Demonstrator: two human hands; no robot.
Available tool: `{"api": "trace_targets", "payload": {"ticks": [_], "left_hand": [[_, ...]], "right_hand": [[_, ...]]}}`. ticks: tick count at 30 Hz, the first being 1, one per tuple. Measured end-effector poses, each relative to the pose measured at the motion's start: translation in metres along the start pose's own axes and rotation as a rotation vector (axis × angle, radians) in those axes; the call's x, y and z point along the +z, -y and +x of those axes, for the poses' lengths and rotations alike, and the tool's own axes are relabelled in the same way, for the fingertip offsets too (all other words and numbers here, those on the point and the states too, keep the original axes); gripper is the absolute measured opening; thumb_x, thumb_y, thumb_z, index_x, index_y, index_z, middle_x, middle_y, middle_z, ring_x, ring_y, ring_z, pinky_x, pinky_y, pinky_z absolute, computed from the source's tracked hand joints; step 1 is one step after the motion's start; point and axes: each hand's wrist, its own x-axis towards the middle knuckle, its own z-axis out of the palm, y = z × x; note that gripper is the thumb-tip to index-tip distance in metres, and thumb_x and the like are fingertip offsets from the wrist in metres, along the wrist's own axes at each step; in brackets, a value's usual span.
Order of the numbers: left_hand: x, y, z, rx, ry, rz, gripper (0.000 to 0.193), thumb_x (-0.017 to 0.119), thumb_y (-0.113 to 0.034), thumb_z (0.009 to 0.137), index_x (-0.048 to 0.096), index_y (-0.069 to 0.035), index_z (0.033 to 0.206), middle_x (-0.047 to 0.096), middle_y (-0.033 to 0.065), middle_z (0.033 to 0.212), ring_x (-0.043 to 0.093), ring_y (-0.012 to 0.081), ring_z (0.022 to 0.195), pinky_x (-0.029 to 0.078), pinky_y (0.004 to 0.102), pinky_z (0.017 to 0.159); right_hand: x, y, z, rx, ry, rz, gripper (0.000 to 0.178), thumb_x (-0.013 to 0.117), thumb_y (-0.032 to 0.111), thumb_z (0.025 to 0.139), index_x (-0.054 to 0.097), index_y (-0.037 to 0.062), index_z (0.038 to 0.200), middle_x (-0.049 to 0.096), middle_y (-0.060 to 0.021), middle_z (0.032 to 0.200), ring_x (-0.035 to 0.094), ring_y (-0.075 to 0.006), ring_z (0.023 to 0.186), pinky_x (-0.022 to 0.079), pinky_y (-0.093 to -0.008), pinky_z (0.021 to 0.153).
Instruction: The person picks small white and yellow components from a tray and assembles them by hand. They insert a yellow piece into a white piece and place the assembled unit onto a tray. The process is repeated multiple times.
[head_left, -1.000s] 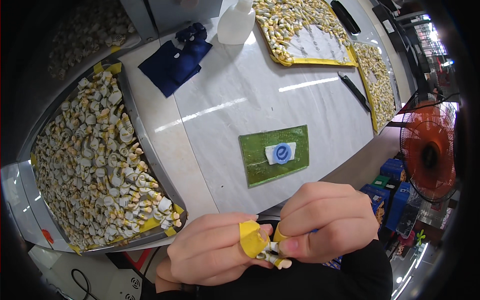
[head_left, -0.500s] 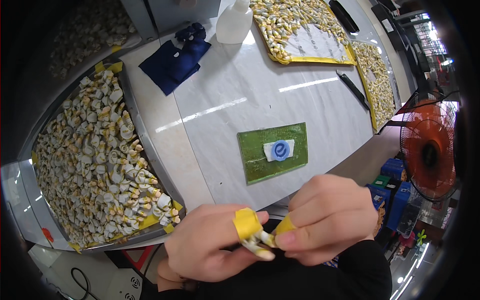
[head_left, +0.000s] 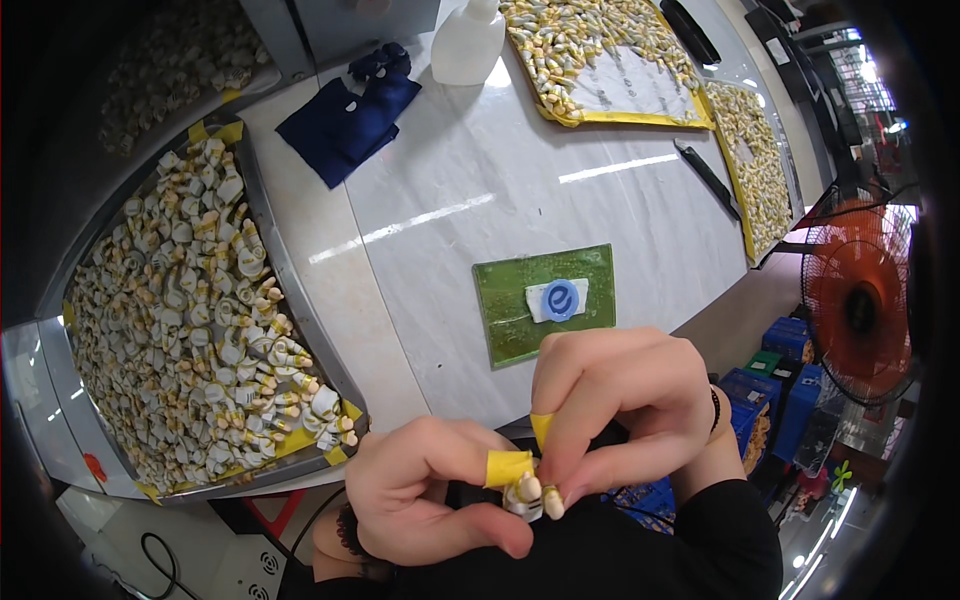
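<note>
In front of my body, both hands work close together. My left hand, with yellow tape on a finger, is closed around a small white figurine part that has peach-coloured tips. Between thumb and finger of my right hand, also taped in yellow, is a small peach-tipped piece. It sits right beside the white part; whether they are joined I cannot tell. Just beyond the hands lies a green slab bearing a white pad and a round blue piece.
At left stands a metal-edged tray heaped with white figurine parts. Two yellow-edged trays of small slender pieces lie at the far right, by a black cutter knife. A blue cloth and white bottle stand farther back. An orange fan is at right.
My right hand has moved left and slightly up, with its fingers more upright. The white part in my left hand has turned so its peach tips point upward.
</note>
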Motion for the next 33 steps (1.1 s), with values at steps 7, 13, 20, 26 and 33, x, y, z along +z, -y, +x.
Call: {"api": "trace_targets", "payload": {"ticks": [7, 13, 20, 26, 33], "left_hand": [[0.001, 0.0, 0.001, -0.06, -0.027, 0.0, 0.035, 0.078, -0.011, 0.072, 0.053, 0.004, 0.091, 0.067, 0.0174, 0.088, 0.066, 0.0173, 0.079, 0.053, 0.0275, 0.07], [-0.021, -0.063, -0.021, 0.183, -0.004, 0.955, 0.021, 0.075, -0.009, 0.075, 0.06, 0.003, 0.084, 0.067, 0.016, 0.091, 0.067, 0.0213, 0.078, 0.052, 0.028, 0.069], [-0.054, -0.168, 0.0, 0.153, -0.356, 2.121, 0.034, 0.069, -0.01, 0.075, 0.061, 0.002, 0.106, 0.063, 0.0164, 0.103, 0.059, 0.0295, 0.093, 0.045, 0.035, 0.084], [-0.119, -0.198, 0.136, -0.147, -0.285, 2.311, 0.042, 0.069, -0.026, 0.078, 0.06, -0.002, 0.112, 0.062, 0.0207, 0.107, 0.061, 0.0314, 0.095, 0.047, 0.035, 0.081], [-0.205, -0.227, 0.145, 0.127, -0.248, 2.207, 0.039, 0.063, -0.022, 0.08, 0.059, -0.002, 0.114, 0.064, 0.0188, 0.105, 0.061, 0.0351, 0.098, 0.048, 0.0373, 0.083]], "right_hand": [[0.002, -0.001, 0.003, 0.067, -0.044, 0.058, 0.016, 0.078, 0.008, 0.071, 0.066, 0.0015, 0.081, 0.061, -0.0072, 0.078, 0.054, -0.016, 0.066, 0.04, -0.0259, 0.055], [-0.013, 0.002, -0.021, -0.068, -0.287, -0.2, 0.022, 0.08, 0.008, 0.067, 0.065, 0.0033, 0.082, 0.062, -0.0066, 0.078, 0.056, -0.0171, 0.068, 0.041, -0.0276, 0.06], [-0.022, 0.007, -0.04, -0.07, -0.539, -0.449, 0.022, 0.079, 0.007, 0.057, 0.063, 0.0043, 0.073, 0.06, -0.0061, 0.069, 0.053, -0.0162, 0.062, 0.039, -0.0263, 0.056], [-0.021, 0.017, -0.036, -0.147, -0.445, -0.687, 0.02, 0.078, 0.005, 0.059, 0.066, 0.0047, 0.074, 0.06, -0.0047, 0.068, 0.055, -0.0175, 0.062, 0.04, -0.0268, 0.053], [-0.068, 0.036, -0.052, -0.135, -0.557, -1.061, 0.015, 0.07, 0.001, 0.066, 0.061, 0.0035, 0.077, 0.061, -0.0044, 0.072, 0.055, -0.0136, 0.063, 0.037, -0.0248, 0.052]]}}
